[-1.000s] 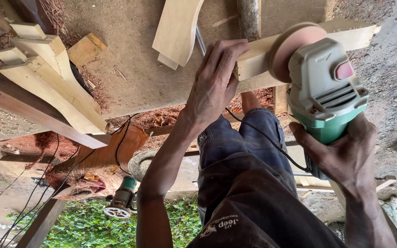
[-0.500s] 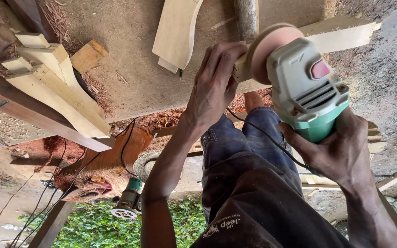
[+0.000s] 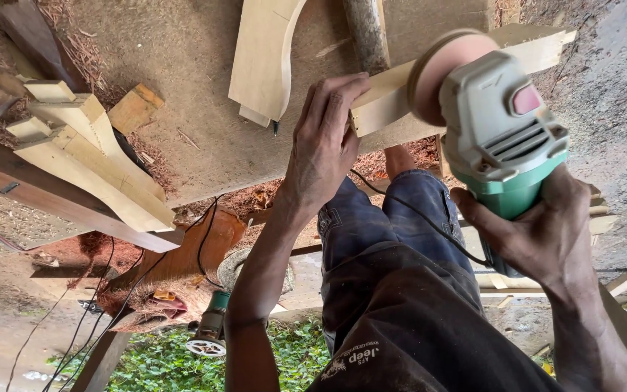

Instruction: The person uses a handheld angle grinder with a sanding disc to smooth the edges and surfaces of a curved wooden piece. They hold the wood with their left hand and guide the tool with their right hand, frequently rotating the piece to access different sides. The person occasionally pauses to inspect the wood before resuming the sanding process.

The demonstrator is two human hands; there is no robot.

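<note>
Upper right of frame, our right hand [image 3: 546, 239] clenches the sander [image 3: 498, 138], disc touching the plank [image 3: 393, 98]. Plank runs left-right on the desk [image 3: 183, 87]; left hand [image 3: 324, 141] fingers press its left end.

Daylight was even and soft, with no hard shadows or glare. The board [image 3: 183, 87] at 11 o'clock was bright; the ground at 7 o'clock lay dimmer. The sander [image 3: 498, 123] at 2 o'clock showed slight blur. Edges bent mildly from the wide lens.
</note>
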